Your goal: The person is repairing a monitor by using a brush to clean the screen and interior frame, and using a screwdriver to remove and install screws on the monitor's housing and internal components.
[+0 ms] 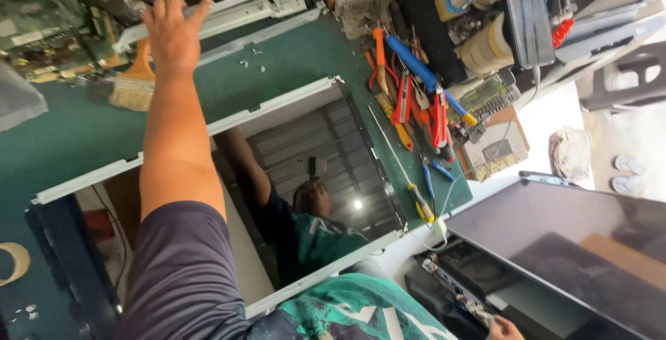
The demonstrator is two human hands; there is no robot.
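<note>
Left hand [172,35], grip spread, rests on 1 of 3 white strips [229,3]; right hand [505,329] grip unclear.

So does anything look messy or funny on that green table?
Yes. The tools lie heaped crisscross at the green table's right edge, and small white crumbs are scattered near the left hand, which reaches to a white frame strip.

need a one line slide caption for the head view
Left hand reaching across a glossy framed panel on the green workbench to grey metal strips, a wooden-handled brush beside it.
</note>
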